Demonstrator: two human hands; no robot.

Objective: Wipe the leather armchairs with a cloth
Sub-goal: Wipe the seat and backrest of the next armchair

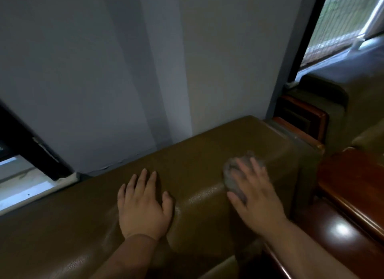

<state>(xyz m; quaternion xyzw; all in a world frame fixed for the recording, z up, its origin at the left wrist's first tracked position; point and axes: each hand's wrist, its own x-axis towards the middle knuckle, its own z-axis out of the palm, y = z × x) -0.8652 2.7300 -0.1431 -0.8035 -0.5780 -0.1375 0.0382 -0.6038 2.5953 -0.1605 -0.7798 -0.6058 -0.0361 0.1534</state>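
grey cloth (234, 175) under right hand (254, 195) fingers (254, 164), on armchair (197, 164)

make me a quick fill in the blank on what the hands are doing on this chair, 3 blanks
1. The grey cloth lies under the ____ hand.
2. The left hand lies flat on the top of the olive leather ____.
3. Behind the backrest stands a plain ____.

Missing words: right; backrest; wall
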